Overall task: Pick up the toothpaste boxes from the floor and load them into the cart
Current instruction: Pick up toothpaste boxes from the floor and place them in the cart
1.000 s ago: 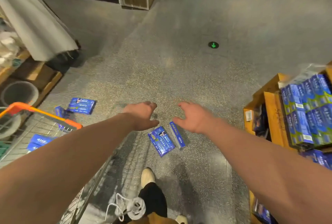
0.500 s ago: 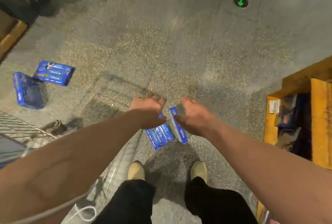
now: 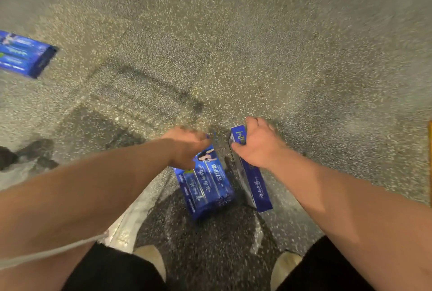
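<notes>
The wide blue pack [image 3: 205,185] lies flat on the floor [image 3: 280,57]. The narrow blue box [image 3: 253,183] stands on edge just beside it. The third blue pack [image 3: 23,54] lies well apart, left.

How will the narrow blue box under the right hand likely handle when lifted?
The narrow box looks like stiff carton with straight edges, so it should lift without sagging. It seems to stand on a thin side, so a nudge may tip it. The right hand grips one end; the free end could swing down.
</notes>
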